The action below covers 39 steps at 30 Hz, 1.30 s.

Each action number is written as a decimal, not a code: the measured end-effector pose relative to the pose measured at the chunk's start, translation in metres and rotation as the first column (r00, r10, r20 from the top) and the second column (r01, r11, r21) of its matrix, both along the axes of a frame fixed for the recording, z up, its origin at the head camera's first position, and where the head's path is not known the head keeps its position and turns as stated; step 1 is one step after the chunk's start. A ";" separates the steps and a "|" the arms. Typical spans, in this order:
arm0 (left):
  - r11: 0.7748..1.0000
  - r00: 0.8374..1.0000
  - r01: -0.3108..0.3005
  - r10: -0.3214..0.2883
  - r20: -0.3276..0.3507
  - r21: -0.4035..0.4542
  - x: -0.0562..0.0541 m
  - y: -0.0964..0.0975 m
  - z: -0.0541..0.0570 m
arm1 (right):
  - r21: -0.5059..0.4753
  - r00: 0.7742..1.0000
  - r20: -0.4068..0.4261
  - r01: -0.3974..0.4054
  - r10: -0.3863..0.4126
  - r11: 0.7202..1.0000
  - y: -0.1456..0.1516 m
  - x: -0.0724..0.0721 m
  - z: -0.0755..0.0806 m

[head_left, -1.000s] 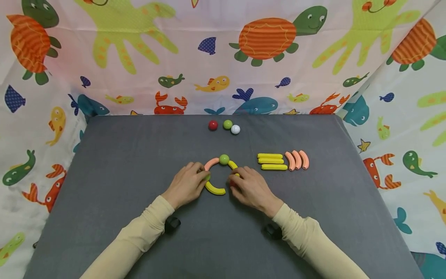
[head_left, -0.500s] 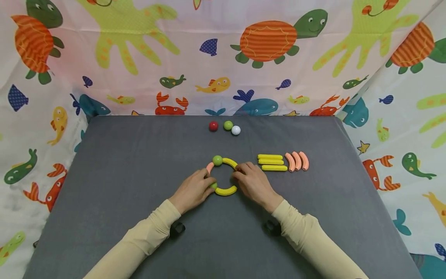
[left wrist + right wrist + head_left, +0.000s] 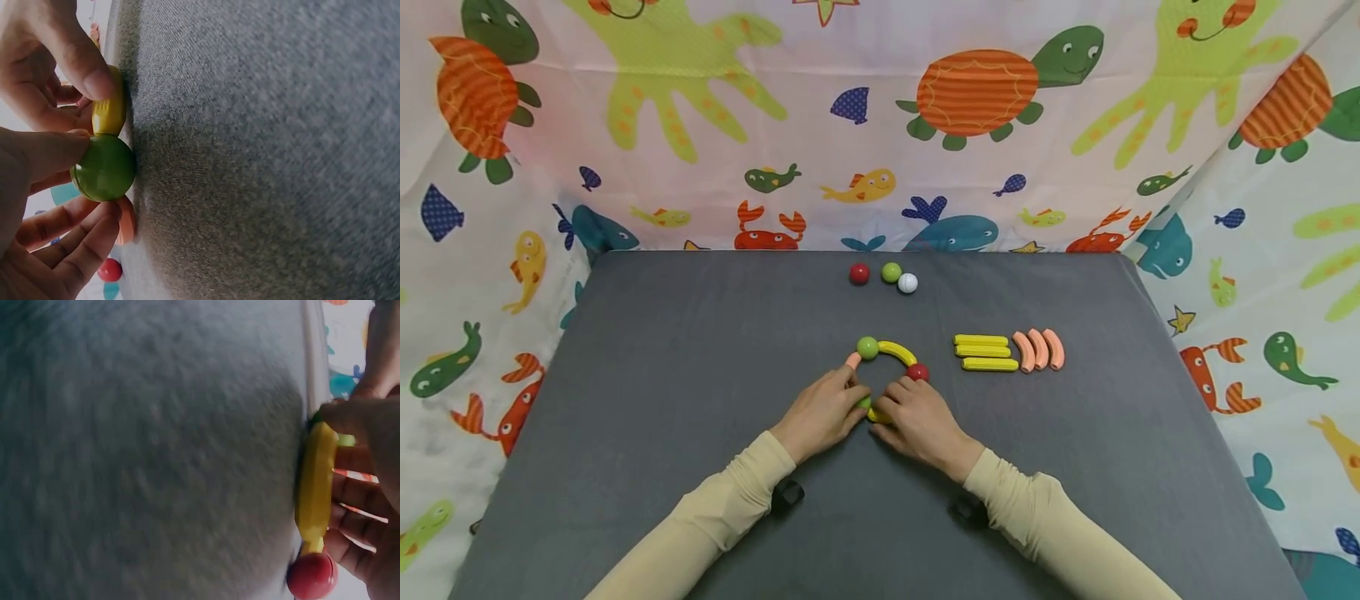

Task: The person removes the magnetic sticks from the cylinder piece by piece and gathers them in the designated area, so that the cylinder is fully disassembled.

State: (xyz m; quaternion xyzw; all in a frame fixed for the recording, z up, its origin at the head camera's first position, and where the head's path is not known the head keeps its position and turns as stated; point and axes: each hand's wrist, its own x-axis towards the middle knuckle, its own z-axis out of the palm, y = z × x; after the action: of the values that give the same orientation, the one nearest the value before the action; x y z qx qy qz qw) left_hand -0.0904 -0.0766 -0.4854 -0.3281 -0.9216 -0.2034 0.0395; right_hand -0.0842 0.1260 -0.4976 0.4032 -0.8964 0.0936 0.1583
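Observation:
In the head view, a ring of pieces lies mid-table: a green ball [image 3: 867,347] at its top, a yellow curved stick [image 3: 897,353], a red ball [image 3: 918,372] and a pink curved stick [image 3: 853,360], partly covered. My left hand [image 3: 826,412] pinches a second green ball [image 3: 105,169] between thumb and fingers; the pink stick touches that ball in the left wrist view. My right hand [image 3: 928,425] pinches another yellow curved stick [image 3: 317,481], whose end meets the held green ball. Fingers hide much of the ring's near side.
Right of the ring lie several straight yellow sticks [image 3: 985,352] and pink curved sticks [image 3: 1040,350] side by side. Toward the back edge sit a loose red ball [image 3: 859,273], a green ball [image 3: 891,272] and a white ball [image 3: 907,283]. A patterned cloth [image 3: 700,200] surrounds the grey table [image 3: 700,333].
My left hand has shifted right and nearer with its green ball, and the pieces turned with it. My right hand has left the red ball's side and moved left onto the near yellow stick.

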 end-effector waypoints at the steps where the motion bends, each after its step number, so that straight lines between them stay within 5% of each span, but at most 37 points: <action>1: 1.000 1.000 0.003 -0.003 0.002 -0.001 0.000 0.000 0.000 | 0.007 1.000 -0.010 0.012 -0.012 1.000 -0.001 0.001 -0.001; 14: 1.000 1.000 0.023 -0.023 -0.003 0.011 -0.004 -0.001 0.001 | 0.012 1.000 -0.005 0.029 -0.029 1.000 -0.002 0.000 -0.003; 19: 1.000 1.000 0.001 -0.001 -0.027 -0.012 -0.003 -0.002 0.003 | -0.054 0.981 0.176 0.096 -0.086 0.994 0.001 -0.001 0.006; 22: 0.999 0.999 -0.036 0.036 -0.041 -0.001 -0.001 -0.002 0.007 | -0.172 0.901 0.419 0.204 -0.116 0.964 0.001 -0.002 0.016; 27: 0.988 0.992 -0.099 0.088 0.093 0.119 0.001 0.004 0.017 | -0.337 0.655 0.753 0.466 -0.064 0.818 0.001 -0.008 0.028; 30: 0.979 0.978 -0.127 0.097 0.185 0.158 0.001 0.009 0.020 | -0.377 0.514 0.857 0.579 0.035 0.723 0.002 -0.011 0.031; 32: 0.977 0.973 -0.136 0.099 0.210 0.167 0.002 0.012 0.020 | -0.387 0.444 0.891 0.634 0.095 0.669 0.002 -0.012 0.032; 34: 0.974 0.973 -0.138 0.100 0.209 0.179 0.002 0.013 0.018 | -0.395 0.406 0.904 0.666 0.136 0.633 0.002 -0.013 0.032; 39: 0.965 0.979 -0.144 0.107 0.176 0.218 0.000 0.014 0.018 | -0.421 0.392 0.901 0.682 0.188 0.598 0.000 -0.015 0.033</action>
State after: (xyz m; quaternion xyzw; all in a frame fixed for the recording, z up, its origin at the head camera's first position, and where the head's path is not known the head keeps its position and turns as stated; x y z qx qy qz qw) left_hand -0.0899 -0.0624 -0.4677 -0.2444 -0.9110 -0.3318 0.0145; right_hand -0.0988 0.1260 -0.4649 0.0244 -0.7620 0.6238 -0.1722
